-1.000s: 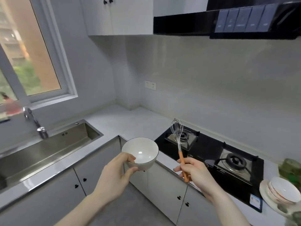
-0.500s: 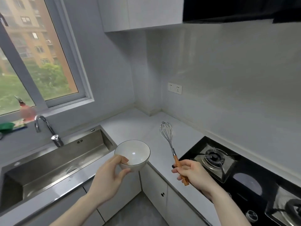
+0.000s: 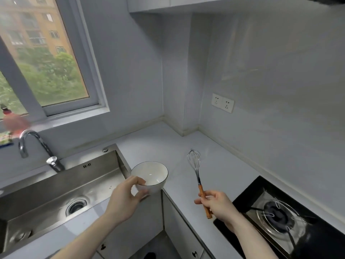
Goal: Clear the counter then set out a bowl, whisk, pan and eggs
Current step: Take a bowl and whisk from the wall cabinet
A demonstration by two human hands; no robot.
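The left hand (image 3: 124, 200) grips a white bowl (image 3: 151, 176) by its near rim, thumb inside and fingers curled under the wall. The bowl has a thin dark rim line, is tilted slightly toward the camera, and is held in the air over the counter corner (image 3: 168, 143), just right of the stainless steel sink (image 3: 61, 186). The right hand (image 3: 217, 204) grips the orange wooden handle of a wire whisk (image 3: 197, 170), fingers curled around it. The whisk points up and away, its wire head above the white counter. A gas hob (image 3: 276, 215) sits at lower right, near the right hand. A chrome faucet (image 3: 32, 142) stands behind the sink, below the window (image 3: 44, 58).
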